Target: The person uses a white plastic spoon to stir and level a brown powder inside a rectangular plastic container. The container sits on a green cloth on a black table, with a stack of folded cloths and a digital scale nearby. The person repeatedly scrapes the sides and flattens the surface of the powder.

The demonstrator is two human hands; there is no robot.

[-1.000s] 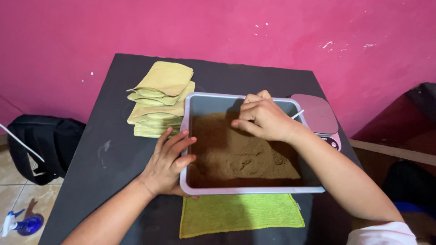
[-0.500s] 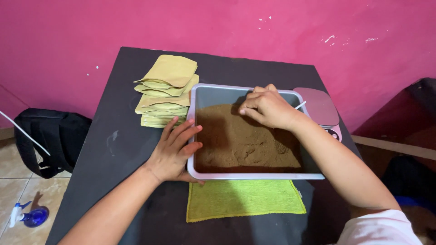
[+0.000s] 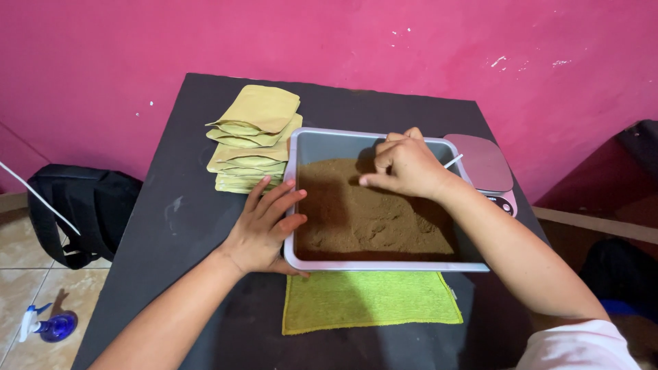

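My left hand (image 3: 264, 229) lies flat, fingers spread, against the left wall of the grey tray (image 3: 296, 205), holding nothing. My right hand (image 3: 404, 164) hovers curled over the brown powder (image 3: 370, 219) at the tray's far end, fingers closed on a thin white handle (image 3: 452, 162) (its working end is hidden). The tray sits mid-worktop (image 3: 178, 205), between tan pouches (image 3: 253, 137) and a scale (image 3: 485, 164), green cloth (image 3: 367, 301) in front.
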